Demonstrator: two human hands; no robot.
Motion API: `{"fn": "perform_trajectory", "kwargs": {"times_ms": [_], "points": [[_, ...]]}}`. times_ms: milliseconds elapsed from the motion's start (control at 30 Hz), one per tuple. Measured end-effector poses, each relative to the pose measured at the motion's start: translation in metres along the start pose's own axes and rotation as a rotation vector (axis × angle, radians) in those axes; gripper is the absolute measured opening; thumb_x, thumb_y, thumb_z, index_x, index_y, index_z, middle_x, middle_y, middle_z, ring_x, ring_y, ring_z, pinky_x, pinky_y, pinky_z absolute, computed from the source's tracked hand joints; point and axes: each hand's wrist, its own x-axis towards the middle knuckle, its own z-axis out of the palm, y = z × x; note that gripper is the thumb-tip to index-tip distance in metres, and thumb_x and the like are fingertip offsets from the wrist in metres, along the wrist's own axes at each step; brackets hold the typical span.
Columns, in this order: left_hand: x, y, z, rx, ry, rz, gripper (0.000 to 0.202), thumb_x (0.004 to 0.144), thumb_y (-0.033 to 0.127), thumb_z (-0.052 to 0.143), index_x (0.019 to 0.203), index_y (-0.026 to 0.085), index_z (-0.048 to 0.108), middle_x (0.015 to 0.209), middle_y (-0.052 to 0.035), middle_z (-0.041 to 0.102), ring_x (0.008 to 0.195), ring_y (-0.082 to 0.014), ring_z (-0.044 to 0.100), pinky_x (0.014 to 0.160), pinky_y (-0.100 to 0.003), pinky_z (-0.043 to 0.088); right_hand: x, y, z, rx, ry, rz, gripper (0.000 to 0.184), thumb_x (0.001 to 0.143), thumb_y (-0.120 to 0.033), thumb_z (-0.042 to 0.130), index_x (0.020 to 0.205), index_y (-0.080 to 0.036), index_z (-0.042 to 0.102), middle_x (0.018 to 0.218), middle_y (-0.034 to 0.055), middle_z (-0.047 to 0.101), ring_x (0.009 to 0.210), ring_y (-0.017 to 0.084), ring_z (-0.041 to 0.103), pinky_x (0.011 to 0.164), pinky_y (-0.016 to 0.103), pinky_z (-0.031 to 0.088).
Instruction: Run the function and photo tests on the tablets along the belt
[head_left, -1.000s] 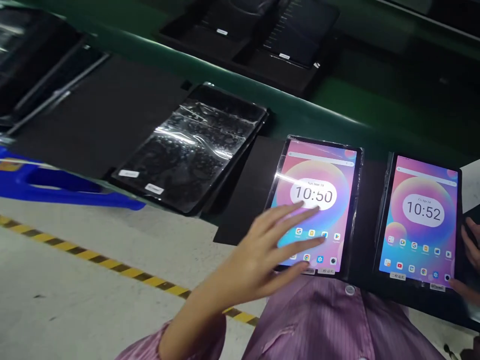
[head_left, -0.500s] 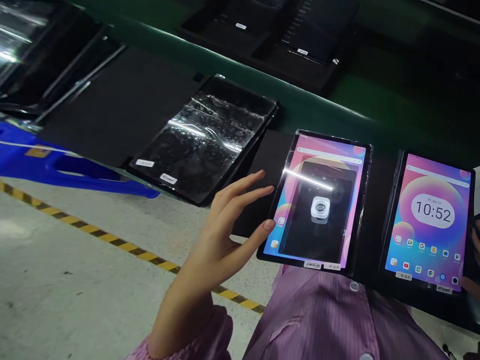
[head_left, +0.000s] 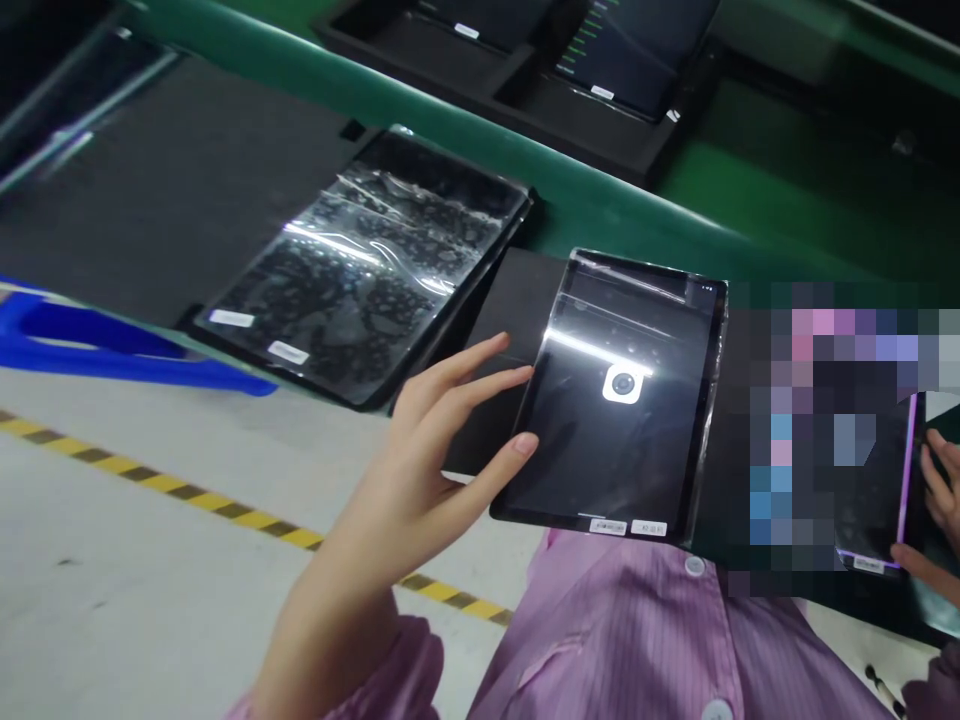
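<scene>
The green conveyor frame [head_left: 420,110] runs across the upper part of the picture, with a black tray [head_left: 525,90] of dark tablets behind it at the top centre. In front of it a black mat [head_left: 187,200] fills the upper left, and a film-wrapped tablet [head_left: 360,265] lies on it left of centre. A blue plastic piece [head_left: 112,345] sits at the left edge above the yellow-and-black floor stripe [head_left: 225,515].

The tablet [head_left: 619,400] at centre lies flat on a dark pad, just above the pink smock [head_left: 637,640]. A second ago its screen showed a clock and app icons; now it is black with a white camera icon in the middle, so the camera app seems to be loading.

The left hand [head_left: 420,480] has drawn back off the glass and rests at the tablet's left edge, fingers spread, the thumb tip touching the frame, holding nothing. The right hand [head_left: 937,510] at the right edge touches a second tablet [head_left: 877,490], largely blurred; whether it grips it I cannot tell.
</scene>
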Motion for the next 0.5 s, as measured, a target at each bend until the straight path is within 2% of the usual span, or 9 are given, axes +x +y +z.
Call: {"fn": "perform_trajectory", "kwargs": {"times_ms": [100,267,400,500], "points": [[0.000,-0.001,0.000,0.011,-0.002,0.005,0.037,0.103,0.032,0.057,0.140,0.028,0.054,0.156,-0.0117,0.052,0.143,-0.0272,0.052,0.117,-0.046,0.046,0.000,0.002,0.000,-0.036,-0.005,-0.039,0.101,0.079,-0.041,0.084,0.161,-0.047,0.024,0.173,-0.0008,0.018,0.154,0.033,0.029,0.113,0.047,0.043],[0.001,0.001,-0.001,0.009,-0.014,-0.030,0.040,0.103,0.030,0.058,0.142,0.030,0.051,0.157,-0.0095,0.050,0.144,-0.0281,0.051,0.117,-0.048,0.046,-0.001,-0.008,-0.001,-0.038,-0.028,0.029,0.089,0.090,-0.043,0.073,0.161,-0.051,0.020,0.174,-0.0048,0.014,0.156,0.030,0.025,0.118,0.053,0.035],[0.001,0.006,-0.001,-0.025,-0.039,-0.062,0.045,0.101,0.028,0.061,0.144,0.029,0.048,0.160,-0.0122,0.045,0.147,-0.0337,0.048,0.118,-0.053,0.046,-0.002,-0.013,-0.001,-0.030,-0.045,0.046,0.092,0.090,-0.041,0.074,0.161,-0.048,0.017,0.175,-0.0043,0.010,0.157,0.030,0.022,0.119,0.054,0.032],[-0.001,0.013,0.002,-0.041,-0.062,-0.039,0.051,0.099,0.027,0.065,0.146,0.027,0.047,0.164,-0.0150,0.038,0.149,-0.0367,0.044,0.117,-0.054,0.047,-0.002,-0.010,-0.001,-0.027,-0.031,0.035,0.094,0.087,-0.040,0.076,0.162,-0.047,0.019,0.175,-0.0034,0.012,0.157,0.032,0.022,0.119,0.053,0.033]]}}
